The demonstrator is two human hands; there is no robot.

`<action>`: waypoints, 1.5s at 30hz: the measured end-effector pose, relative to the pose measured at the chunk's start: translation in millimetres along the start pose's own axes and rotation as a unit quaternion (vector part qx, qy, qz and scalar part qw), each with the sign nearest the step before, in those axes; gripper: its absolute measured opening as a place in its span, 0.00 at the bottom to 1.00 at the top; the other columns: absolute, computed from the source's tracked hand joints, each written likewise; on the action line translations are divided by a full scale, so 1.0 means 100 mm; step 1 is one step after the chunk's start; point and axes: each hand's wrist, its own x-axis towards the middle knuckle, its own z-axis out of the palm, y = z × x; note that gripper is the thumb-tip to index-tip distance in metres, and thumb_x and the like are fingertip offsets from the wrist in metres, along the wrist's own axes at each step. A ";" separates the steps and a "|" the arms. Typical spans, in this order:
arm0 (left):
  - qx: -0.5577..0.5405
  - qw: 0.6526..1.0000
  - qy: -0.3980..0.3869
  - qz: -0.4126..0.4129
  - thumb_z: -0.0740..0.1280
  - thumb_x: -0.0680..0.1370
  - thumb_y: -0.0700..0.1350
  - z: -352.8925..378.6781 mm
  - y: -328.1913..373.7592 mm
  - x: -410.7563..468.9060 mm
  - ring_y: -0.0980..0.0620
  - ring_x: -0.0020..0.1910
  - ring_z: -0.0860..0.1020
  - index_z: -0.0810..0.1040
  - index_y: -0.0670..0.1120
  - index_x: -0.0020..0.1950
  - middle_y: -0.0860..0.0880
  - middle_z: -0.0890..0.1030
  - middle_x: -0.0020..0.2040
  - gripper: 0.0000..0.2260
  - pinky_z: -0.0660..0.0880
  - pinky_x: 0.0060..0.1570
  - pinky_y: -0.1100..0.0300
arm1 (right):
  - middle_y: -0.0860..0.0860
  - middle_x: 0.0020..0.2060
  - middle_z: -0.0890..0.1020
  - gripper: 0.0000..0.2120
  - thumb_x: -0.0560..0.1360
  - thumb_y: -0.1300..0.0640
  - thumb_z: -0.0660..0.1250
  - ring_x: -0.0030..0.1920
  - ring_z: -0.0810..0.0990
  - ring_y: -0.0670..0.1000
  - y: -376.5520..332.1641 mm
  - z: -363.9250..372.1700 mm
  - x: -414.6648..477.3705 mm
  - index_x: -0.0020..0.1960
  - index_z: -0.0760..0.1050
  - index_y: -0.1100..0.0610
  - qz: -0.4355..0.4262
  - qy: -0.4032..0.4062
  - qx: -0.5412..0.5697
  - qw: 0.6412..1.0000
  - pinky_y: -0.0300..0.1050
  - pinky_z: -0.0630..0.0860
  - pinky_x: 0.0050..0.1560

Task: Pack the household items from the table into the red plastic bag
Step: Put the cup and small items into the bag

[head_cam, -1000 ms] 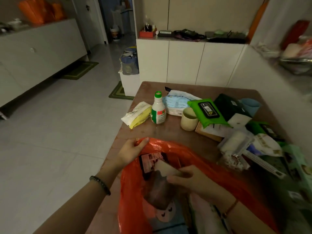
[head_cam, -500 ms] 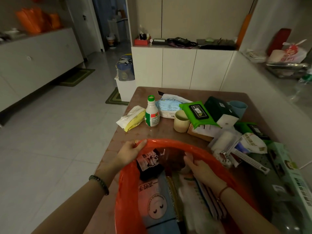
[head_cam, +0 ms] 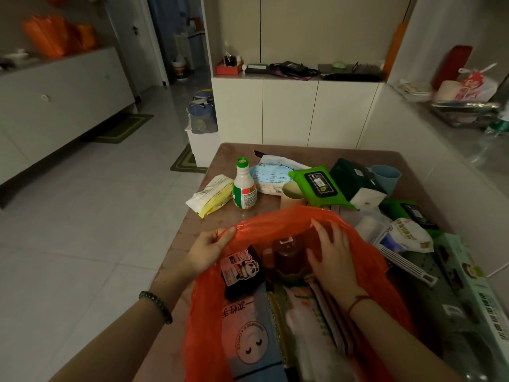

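Red bag (head_cam: pixel 203 326) at near end of table (head_cam: pixel 303 155), mouth gaping upward, long axis toward wearer, left hand (head_cam: pixel 209 249) pinching rim, right hand (head_cam: pixel 333 257) inside, fingers flat beside jar (head_cam: pixel 287 256), bottle (head_cam: pixel 243 188), cup (head_cam: pixel 292 195), wipes (head_cam: pixel 316 186) just beyond rim.

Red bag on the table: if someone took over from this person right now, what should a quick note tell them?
Left hand: grips the red plastic bag by its rim, holding the mouth open.
Right hand: open, fingers spread inside the bag beside a dark jar, holding nothing.
Done: the jar, a black panda pack and a blue pack lie in the bag.
To do: green-capped bottle, yellow packet, beige cup, green wipes pack and more wait on the table.
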 end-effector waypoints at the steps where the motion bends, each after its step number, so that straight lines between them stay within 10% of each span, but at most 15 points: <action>1: 0.007 1.000 -0.003 -0.005 0.59 0.77 0.56 0.00 -0.01 0.01 0.49 0.42 0.84 0.79 0.46 0.46 0.46 0.85 0.43 0.15 0.80 0.49 0.56 | 0.53 0.74 0.57 0.30 0.74 0.54 0.64 0.73 0.57 0.53 -0.01 0.00 0.01 0.73 0.56 0.48 -0.019 -0.008 0.009 1.000 0.49 0.57 0.71; 6: 0.084 0.994 -0.044 -0.059 0.59 0.76 0.59 -0.07 -0.04 0.05 0.49 0.46 0.83 0.79 0.46 0.53 0.45 0.84 0.49 0.19 0.77 0.56 0.52 | 0.47 0.75 0.56 0.29 0.74 0.53 0.62 0.74 0.55 0.50 -0.06 0.11 -0.07 0.73 0.57 0.47 -0.128 -0.192 -0.077 0.970 0.48 0.58 0.72; 10: 0.121 0.986 -0.089 -0.079 0.59 0.76 0.58 -0.18 0.07 0.10 0.55 0.44 0.80 0.76 0.46 0.58 0.49 0.82 0.49 0.19 0.76 0.44 0.65 | 0.46 0.54 0.81 0.11 0.75 0.51 0.61 0.52 0.79 0.43 -0.18 -0.18 0.11 0.57 0.75 0.49 -0.153 -0.146 -0.027 0.977 0.39 0.76 0.54; 15: 0.195 0.975 -0.096 -0.042 0.57 0.70 0.70 -0.37 0.29 0.29 0.50 0.48 0.80 0.71 0.50 0.66 0.47 0.79 0.56 0.32 0.78 0.47 0.57 | 0.54 0.40 0.85 0.06 0.73 0.60 0.66 0.38 0.82 0.50 -0.47 -0.59 0.64 0.47 0.81 0.58 -0.145 -0.020 0.147 0.978 0.43 0.79 0.45; 24: 0.190 0.974 -0.125 0.000 0.57 0.74 0.64 0.07 0.54 0.89 0.56 0.47 0.80 0.71 0.62 0.52 0.55 0.79 0.51 0.11 0.78 0.52 0.55 | 0.60 0.56 0.79 0.16 0.71 0.62 0.63 0.57 0.78 0.60 -0.25 0.25 1.77 0.59 0.73 0.61 -0.007 -0.175 -0.002 0.985 0.50 0.74 0.59; 31: 0.171 0.978 -0.121 0.004 0.60 0.78 0.52 0.36 0.47 1.11 0.60 0.46 0.73 0.69 0.47 0.66 0.49 0.76 0.60 0.18 0.68 0.31 0.82 | 0.64 0.58 0.77 0.13 0.76 0.64 0.56 0.59 0.76 0.60 -0.03 0.68 1.81 0.58 0.73 0.66 0.062 -0.199 -0.059 0.976 0.47 0.71 0.56; 36: 0.161 0.982 -0.100 0.028 0.69 0.73 0.45 0.43 0.44 1.16 0.53 0.64 0.69 0.57 0.45 0.73 0.46 0.66 0.70 0.32 0.65 0.46 0.80 | 0.62 0.45 0.82 0.11 0.73 0.65 0.59 0.49 0.79 0.61 -0.07 0.46 1.58 0.33 0.71 0.57 -0.039 -0.165 -0.025 0.985 0.48 0.70 0.42; 42: 0.232 0.967 -0.098 0.044 0.70 0.72 0.46 0.65 0.57 1.07 0.46 0.66 0.69 0.60 0.42 0.71 0.45 0.70 0.67 0.32 0.61 0.55 0.67 | 0.60 0.45 0.82 0.07 0.73 0.61 0.61 0.48 0.79 0.59 -0.08 0.33 1.31 0.46 0.78 0.59 -0.140 -0.224 0.003 0.964 0.45 0.70 0.45; 45: 0.214 0.970 -0.091 0.076 0.75 0.67 0.49 0.75 0.46 1.12 0.57 0.53 0.72 0.62 0.49 0.69 0.54 0.72 0.62 0.35 0.63 0.46 0.81 | 0.56 0.45 0.84 0.09 0.76 0.60 0.61 0.46 0.80 0.52 -0.04 0.24 1.25 0.48 0.80 0.59 -0.154 -0.237 0.054 0.958 0.40 0.71 0.46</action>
